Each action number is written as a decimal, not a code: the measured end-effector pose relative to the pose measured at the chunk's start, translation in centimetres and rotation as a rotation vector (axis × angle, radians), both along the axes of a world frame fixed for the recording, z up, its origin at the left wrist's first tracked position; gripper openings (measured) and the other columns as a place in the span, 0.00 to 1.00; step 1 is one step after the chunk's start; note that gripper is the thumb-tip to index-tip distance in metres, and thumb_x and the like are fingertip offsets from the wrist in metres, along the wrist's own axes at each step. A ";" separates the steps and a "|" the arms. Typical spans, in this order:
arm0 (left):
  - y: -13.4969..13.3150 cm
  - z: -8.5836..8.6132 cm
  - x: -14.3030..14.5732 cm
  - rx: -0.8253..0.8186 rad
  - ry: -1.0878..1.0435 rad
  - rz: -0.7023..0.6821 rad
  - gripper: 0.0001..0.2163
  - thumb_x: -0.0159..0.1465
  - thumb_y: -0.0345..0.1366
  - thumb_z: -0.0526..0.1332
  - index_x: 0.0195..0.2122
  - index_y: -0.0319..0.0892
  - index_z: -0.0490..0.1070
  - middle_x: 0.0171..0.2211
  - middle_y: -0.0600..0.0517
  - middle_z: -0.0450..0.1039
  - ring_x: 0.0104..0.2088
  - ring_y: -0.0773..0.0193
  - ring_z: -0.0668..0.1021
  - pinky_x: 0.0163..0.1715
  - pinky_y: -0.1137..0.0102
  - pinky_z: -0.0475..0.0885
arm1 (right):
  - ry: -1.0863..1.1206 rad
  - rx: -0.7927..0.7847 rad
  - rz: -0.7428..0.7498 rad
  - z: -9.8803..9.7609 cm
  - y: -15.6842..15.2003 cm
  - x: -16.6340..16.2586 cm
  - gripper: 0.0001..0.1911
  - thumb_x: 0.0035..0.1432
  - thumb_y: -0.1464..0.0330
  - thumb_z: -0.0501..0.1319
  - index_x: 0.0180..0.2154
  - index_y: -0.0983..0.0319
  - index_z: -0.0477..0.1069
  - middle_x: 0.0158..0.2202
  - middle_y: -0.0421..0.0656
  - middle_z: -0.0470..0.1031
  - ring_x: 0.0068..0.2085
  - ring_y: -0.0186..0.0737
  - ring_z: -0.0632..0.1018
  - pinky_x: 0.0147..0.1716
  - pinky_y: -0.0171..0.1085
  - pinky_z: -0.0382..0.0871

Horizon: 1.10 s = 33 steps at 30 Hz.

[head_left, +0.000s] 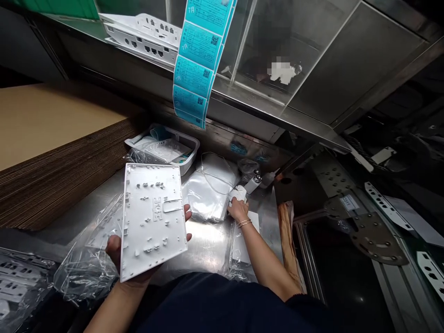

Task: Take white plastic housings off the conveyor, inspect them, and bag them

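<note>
My left hand holds a white square plastic cover from below, its moulded inner side facing up, above the steel bench. My right hand reaches forward to a pile of clear plastic bags. Its fingers, wrapped in white tape, are closed at the pile's right edge, and what they pinch is hidden. A thin bracelet sits on that wrist. A crumpled clear bag lies under the cover at the left.
A white tray with bagged parts stands behind the cover. A strip of blue labels hangs from above. Stacked cardboard sheets fill the left. White housings rest on the upper shelf. Metal brackets lie at the right.
</note>
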<state>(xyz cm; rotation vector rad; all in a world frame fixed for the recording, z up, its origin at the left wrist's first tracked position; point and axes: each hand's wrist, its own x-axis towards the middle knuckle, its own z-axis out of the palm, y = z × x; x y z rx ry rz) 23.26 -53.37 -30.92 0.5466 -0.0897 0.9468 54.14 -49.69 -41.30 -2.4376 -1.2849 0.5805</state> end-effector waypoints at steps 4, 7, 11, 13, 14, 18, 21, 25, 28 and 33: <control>0.0 -0.3 0.0 -0.028 0.000 -0.033 0.45 0.56 0.59 0.54 0.65 0.54 0.24 0.66 0.38 0.45 0.63 0.31 0.43 0.52 0.32 0.44 | 0.217 0.135 -0.085 0.8 0.5 2.7 0.18 0.45 0.66 0.60 0.41 0.63 0.72 0.31 0.45 0.76 0.40 0.47 0.75 0.44 0.44 0.64; 0.0 -0.8 0.3 -0.069 -0.038 -0.068 0.43 0.57 0.59 0.53 0.65 0.55 0.26 0.66 0.41 0.45 0.63 0.33 0.42 0.54 0.33 0.42 | 0.388 0.327 -0.155 2.7 0.0 6.5 0.28 0.52 0.57 0.50 0.54 0.60 0.62 0.36 0.43 0.75 0.35 0.40 0.76 0.34 0.38 0.69; 0.0 -1.3 1.5 -0.144 -0.137 -0.083 0.40 0.58 0.61 0.46 0.66 0.53 0.27 0.66 0.41 0.45 0.64 0.33 0.42 0.55 0.34 0.45 | 0.492 0.509 -0.202 4.9 -0.8 10.9 0.33 0.53 0.49 0.47 0.55 0.60 0.59 0.37 0.45 0.75 0.33 0.38 0.77 0.29 0.36 0.72; 0.1 -1.3 2.3 -0.190 -0.202 -0.075 0.38 0.60 0.61 0.42 0.66 0.50 0.28 0.66 0.37 0.42 0.63 0.33 0.43 0.54 0.35 0.47 | 0.476 0.530 -0.189 5.4 -0.7 12.2 0.32 0.50 0.49 0.52 0.52 0.62 0.62 0.35 0.44 0.75 0.32 0.38 0.77 0.28 0.36 0.72; 0.1 -1.3 2.8 -0.204 -0.223 -0.077 0.38 0.61 0.60 0.42 0.66 0.49 0.29 0.66 0.36 0.42 0.63 0.33 0.44 0.54 0.35 0.48 | 0.452 0.530 -0.179 5.6 -0.5 12.6 0.31 0.49 0.51 0.54 0.51 0.62 0.63 0.33 0.44 0.75 0.31 0.38 0.77 0.28 0.36 0.72; 0.7 -0.8 4.2 -0.190 -0.216 -0.119 0.41 0.59 0.61 0.46 0.66 0.48 0.29 0.65 0.34 0.43 0.63 0.32 0.44 0.55 0.35 0.47 | 0.268 0.484 -0.151 6.3 1.1 13.7 0.27 0.48 0.58 0.57 0.49 0.64 0.65 0.32 0.44 0.76 0.32 0.41 0.77 0.28 0.37 0.72; 1.2 -0.5 4.8 -0.139 -0.221 -0.146 0.43 0.57 0.61 0.48 0.66 0.48 0.29 0.65 0.33 0.44 0.63 0.33 0.44 0.56 0.36 0.46 | 0.069 0.396 -0.116 7.3 2.3 14.2 0.22 0.49 0.62 0.57 0.46 0.64 0.70 0.36 0.47 0.76 0.37 0.44 0.77 0.35 0.39 0.70; 1.5 -0.2 5.3 -0.133 -0.221 -0.154 0.42 0.58 0.59 0.49 0.66 0.48 0.29 0.65 0.34 0.46 0.64 0.34 0.46 0.55 0.37 0.47 | -0.166 0.251 -0.053 8.2 3.2 14.1 0.20 0.52 0.66 0.57 0.47 0.61 0.73 0.38 0.49 0.77 0.43 0.49 0.76 0.42 0.41 0.66; 1.5 0.0 5.7 -0.138 -0.216 -0.140 0.42 0.58 0.59 0.49 0.66 0.47 0.30 0.64 0.35 0.49 0.64 0.36 0.48 0.56 0.38 0.48 | -0.289 0.159 -0.013 8.1 3.3 13.6 0.19 0.55 0.65 0.55 0.47 0.60 0.75 0.40 0.51 0.77 0.46 0.50 0.75 0.43 0.41 0.65; 1.2 0.9 6.0 -0.158 -0.103 -0.126 0.45 0.54 0.57 0.54 0.66 0.43 0.36 0.64 0.36 0.51 0.64 0.36 0.48 0.55 0.38 0.50 | -0.363 0.059 0.033 8.2 3.4 13.5 0.17 0.56 0.65 0.55 0.44 0.60 0.77 0.40 0.54 0.77 0.44 0.50 0.76 0.42 0.41 0.66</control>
